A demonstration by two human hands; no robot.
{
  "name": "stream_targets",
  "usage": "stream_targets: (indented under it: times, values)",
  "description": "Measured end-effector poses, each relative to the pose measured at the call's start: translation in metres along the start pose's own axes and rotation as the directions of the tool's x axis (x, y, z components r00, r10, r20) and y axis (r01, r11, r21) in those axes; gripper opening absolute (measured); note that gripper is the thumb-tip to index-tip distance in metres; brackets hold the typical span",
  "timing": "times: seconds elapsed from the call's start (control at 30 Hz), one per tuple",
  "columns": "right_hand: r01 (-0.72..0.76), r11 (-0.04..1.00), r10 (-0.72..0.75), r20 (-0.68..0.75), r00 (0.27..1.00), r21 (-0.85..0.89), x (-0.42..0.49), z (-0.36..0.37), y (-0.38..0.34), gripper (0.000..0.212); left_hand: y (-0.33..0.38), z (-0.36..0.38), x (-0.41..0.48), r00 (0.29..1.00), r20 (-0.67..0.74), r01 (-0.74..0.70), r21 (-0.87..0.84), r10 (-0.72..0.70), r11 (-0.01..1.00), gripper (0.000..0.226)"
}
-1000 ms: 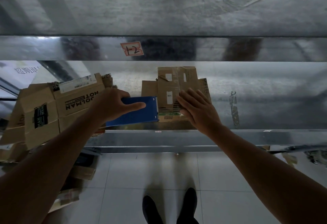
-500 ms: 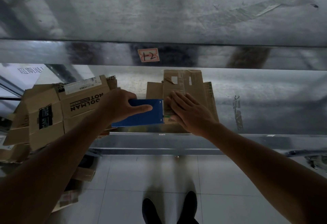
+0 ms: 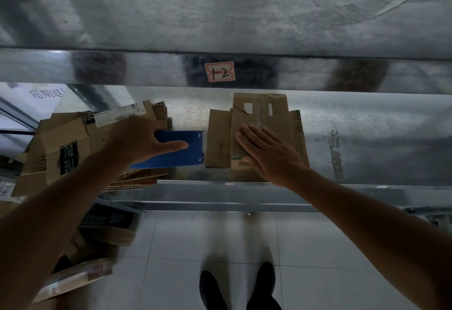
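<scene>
Blue divider point(image 3: 186, 158), gripped in your left hand point(image 3: 137, 138), has slid clear of the flattened cardboard point(image 3: 219, 138) under your flat, spread right hand point(image 3: 271, 158), likely separating the stacks.

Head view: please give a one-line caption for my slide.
On a metal shelf, the left hand grips a blue panel beside flattened cardboard, on which the open right hand rests.
</scene>
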State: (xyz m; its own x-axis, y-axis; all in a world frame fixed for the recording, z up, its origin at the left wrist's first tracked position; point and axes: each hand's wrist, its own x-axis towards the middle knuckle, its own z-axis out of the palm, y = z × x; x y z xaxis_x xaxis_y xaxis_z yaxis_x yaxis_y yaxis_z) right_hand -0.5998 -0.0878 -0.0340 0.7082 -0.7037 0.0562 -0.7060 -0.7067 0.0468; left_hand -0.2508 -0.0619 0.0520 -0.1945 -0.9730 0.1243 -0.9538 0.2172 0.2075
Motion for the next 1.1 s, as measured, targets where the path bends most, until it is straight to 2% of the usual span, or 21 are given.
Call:
stream_targets:
  times: [0.2, 0.4, 0.67, 0.83, 1.0, 1.1]
  values:
    - [-0.066, 0.995, 0.063, 0.041, 0.997, 0.069, 0.005, -0.011, -0.003, 0.068, 0.008, 0.016, 0.010, 0.999, -0.028, -0.017, 0.118, 0.020, 0.993, 0.098]
    - [-0.153, 0.984, 0.153, 0.005, 0.988, 0.091, 0.015, -0.016, -0.019, 0.075, 0.014, 0.018, 0.010, 0.999, -0.023, -0.035, 0.198, 0.040, 0.980, 0.091]
    - [-0.155, 0.985, 0.160, -0.060, 0.985, 0.072, 0.014, -0.007, -0.020, 0.075, 0.019, 0.019, 0.010, 1.000, 0.002, -0.025, 0.227, 0.025, 0.974, 0.091]
    - [-0.168, 0.985, 0.172, -0.095, 0.981, 0.045, 0.014, -0.002, -0.021, 0.075, 0.033, 0.031, 0.015, 1.000, 0.018, 0.006, 0.309, -0.011, 0.951, 0.091]
    - [-0.158, 0.987, 0.160, -0.118, 0.980, 0.027, 0.016, 0.000, -0.023, 0.072, 0.062, 0.042, 0.022, 0.999, 0.002, -0.032, 0.362, 0.034, 0.932, 0.071]
    - [-0.175, 0.984, 0.179, -0.130, 0.975, 0.039, 0.016, -0.001, -0.025, 0.071, 0.070, 0.047, 0.030, 0.996, 0.066, -0.085, 0.443, 0.062, 0.893, 0.064]
